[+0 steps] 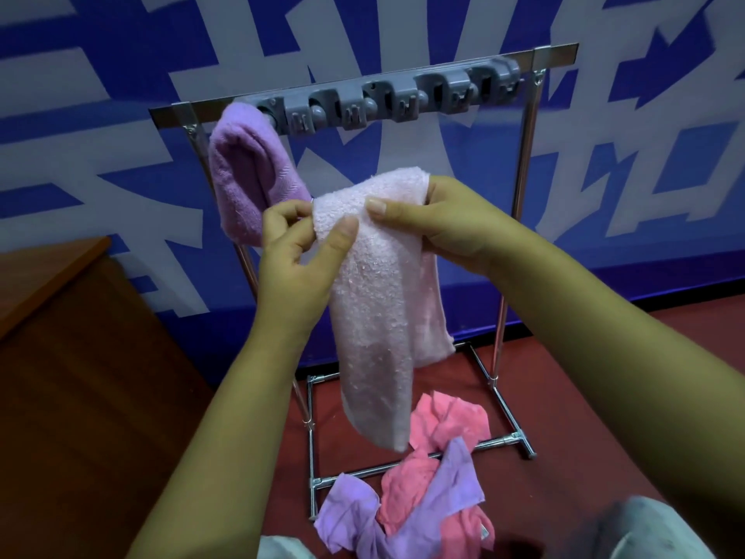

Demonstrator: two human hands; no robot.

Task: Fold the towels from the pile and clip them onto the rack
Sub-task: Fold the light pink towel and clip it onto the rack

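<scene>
- The pale pink fluffy towel [375, 300] is one plain colour.
- The lilac terry towel [246, 171] on the rack is plain.
- The grey plastic clip strip [387, 98] sits on a silver metal rack [528, 163].
- The floor pile of thin cloths [423, 478] mixes coral pink and lilac.
- The back wall [121, 94] shows white shapes on blue.
- The floor [564, 377] is dark red.

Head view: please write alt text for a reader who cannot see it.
Both hands, left hand and right hand, hold a folded pale pink towel before a metal rack. A purple towel hangs clipped at its left end.
</scene>
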